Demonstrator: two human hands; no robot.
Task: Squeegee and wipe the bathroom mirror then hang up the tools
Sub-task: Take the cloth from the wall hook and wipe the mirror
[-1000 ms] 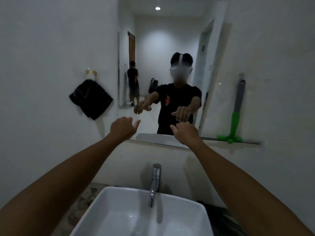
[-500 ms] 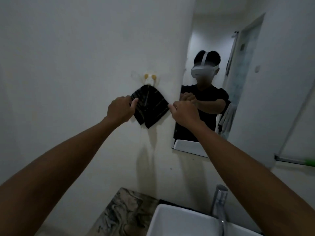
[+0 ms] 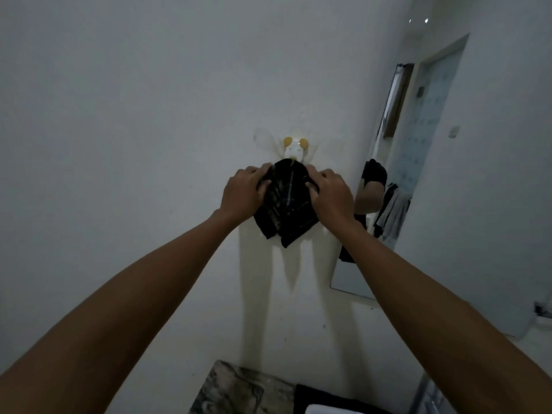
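Dark, soft cloth (image 3: 288,201), hanging off a small white wall hook (image 3: 294,149) with two yellow knobs, dead centre on the pale wall (image 3: 134,115). Both hands on it now: left hand (image 3: 243,194) curled round the cloth's 9 o'clock edge, right hand (image 3: 330,197) curled round the 3 o'clock edge, fingers of each dug into the folds. Gripping, both of them, no doubt there.

Looks light and limp, bunched at the top under the hook and drooping to two loose corners at 6 o'clock. No stiffness at all, so bound to sag and slip from any loose pinch; probably not slippery, woven rather than slick. Nothing fragile in the fabric itself; more care owed to the stick-on hook, which could peel under a hard downward tug. Best hold judged to be high up, near the bunched top at 12 o'clock, lifting up and off rather than pulling down.

Mirror (image 3: 385,186) at 3 o'clock, only a narrow slice in view. Marbled table (image 3: 236,389) down at 6 o'clock. Squeegee nowhere in sight.
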